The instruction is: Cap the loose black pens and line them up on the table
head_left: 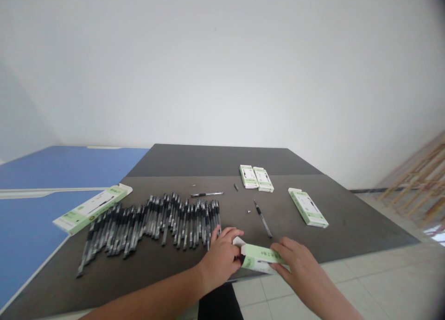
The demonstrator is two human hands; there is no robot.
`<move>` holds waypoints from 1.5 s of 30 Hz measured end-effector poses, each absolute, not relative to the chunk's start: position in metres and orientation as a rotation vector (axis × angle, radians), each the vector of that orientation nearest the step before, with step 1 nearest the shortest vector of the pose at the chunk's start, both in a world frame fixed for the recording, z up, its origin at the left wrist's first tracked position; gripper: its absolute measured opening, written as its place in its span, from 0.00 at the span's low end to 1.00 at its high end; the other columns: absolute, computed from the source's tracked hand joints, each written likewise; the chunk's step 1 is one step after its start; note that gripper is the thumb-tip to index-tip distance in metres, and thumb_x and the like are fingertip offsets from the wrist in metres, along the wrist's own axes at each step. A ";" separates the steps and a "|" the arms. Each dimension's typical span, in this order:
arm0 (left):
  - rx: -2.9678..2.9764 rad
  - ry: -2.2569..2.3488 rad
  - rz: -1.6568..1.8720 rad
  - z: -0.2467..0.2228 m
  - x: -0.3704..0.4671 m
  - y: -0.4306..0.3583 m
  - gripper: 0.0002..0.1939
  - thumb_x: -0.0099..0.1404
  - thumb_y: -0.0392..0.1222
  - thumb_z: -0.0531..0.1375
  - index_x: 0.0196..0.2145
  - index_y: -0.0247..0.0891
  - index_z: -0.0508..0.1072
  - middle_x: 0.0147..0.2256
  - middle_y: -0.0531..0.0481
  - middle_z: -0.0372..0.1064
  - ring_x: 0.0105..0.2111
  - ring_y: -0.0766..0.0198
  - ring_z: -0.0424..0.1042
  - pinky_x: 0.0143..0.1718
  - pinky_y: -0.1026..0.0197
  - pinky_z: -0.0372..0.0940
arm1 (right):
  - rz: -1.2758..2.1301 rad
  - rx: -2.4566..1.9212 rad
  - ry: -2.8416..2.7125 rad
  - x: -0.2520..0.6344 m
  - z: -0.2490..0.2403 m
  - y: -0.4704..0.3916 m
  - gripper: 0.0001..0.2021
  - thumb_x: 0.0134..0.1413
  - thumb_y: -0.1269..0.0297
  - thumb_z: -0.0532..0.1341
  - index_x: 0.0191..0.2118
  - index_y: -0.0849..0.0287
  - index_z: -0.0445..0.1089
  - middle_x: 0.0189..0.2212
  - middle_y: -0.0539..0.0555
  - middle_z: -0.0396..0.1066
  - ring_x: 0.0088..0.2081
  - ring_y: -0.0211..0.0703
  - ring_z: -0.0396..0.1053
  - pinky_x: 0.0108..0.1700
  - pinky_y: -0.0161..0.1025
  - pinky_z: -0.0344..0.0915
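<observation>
A green and white pen box (259,257) is held near the table's front edge, its open end facing left. My right hand (294,260) is closed around the box's right part, thumb below and fingers on top. At the open end is my left hand (222,255), its fingers bent beside the raised flap; what its fingertips hold, if anything, is hidden. Just left of that hand, a long row of black-capped clear pens (156,222) lies side by side on the dark table (222,162).
Two boxes (256,178) lie at the back, another box (308,208) at the right, and a larger one (93,208) at the left. A single pen (207,194) lies behind the row. An uncapped pen (262,219) and a loose cap (236,187) are nearer the middle.
</observation>
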State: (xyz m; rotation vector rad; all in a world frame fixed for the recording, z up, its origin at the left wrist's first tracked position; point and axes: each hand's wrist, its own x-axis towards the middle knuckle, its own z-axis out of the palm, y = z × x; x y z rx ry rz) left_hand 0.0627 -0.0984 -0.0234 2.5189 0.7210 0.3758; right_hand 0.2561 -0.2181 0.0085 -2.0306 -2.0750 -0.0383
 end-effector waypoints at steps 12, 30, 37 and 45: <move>2.610 0.653 0.467 -0.017 0.057 -0.100 0.07 0.57 0.36 0.58 0.30 0.43 0.75 0.51 0.51 0.63 0.55 0.56 0.54 0.59 0.44 0.28 | 0.044 -2.075 -2.084 0.255 0.014 -0.218 0.08 0.52 0.67 0.59 0.39 0.55 0.67 0.32 0.53 0.65 0.34 0.46 0.65 0.36 0.42 0.59; 0.741 0.787 0.641 -0.011 0.047 -0.147 0.34 0.51 0.28 0.51 0.57 0.37 0.50 0.58 0.40 0.51 0.52 0.58 0.61 0.52 0.56 0.55 | -0.023 -2.157 -2.205 0.251 0.061 -0.201 0.04 0.47 0.68 0.61 0.32 0.55 0.69 0.29 0.52 0.66 0.34 0.46 0.66 0.35 0.40 0.56; 0.465 0.634 0.601 -0.014 0.082 -0.142 0.25 0.47 0.26 0.51 0.44 0.39 0.64 0.50 0.48 0.65 0.53 0.61 0.59 0.54 0.54 0.49 | -0.161 -2.196 -2.345 0.232 0.095 -0.187 0.03 0.45 0.71 0.61 0.29 0.56 0.69 0.30 0.53 0.66 0.33 0.48 0.66 0.35 0.42 0.56; 0.344 0.534 0.616 -0.021 0.090 -0.134 0.21 0.46 0.22 0.51 0.37 0.36 0.67 0.40 0.48 0.70 0.41 0.66 0.69 0.50 0.59 0.56 | -0.290 -2.269 -2.328 0.231 0.095 -0.194 0.05 0.44 0.72 0.61 0.29 0.56 0.69 0.30 0.53 0.67 0.34 0.51 0.66 0.35 0.44 0.56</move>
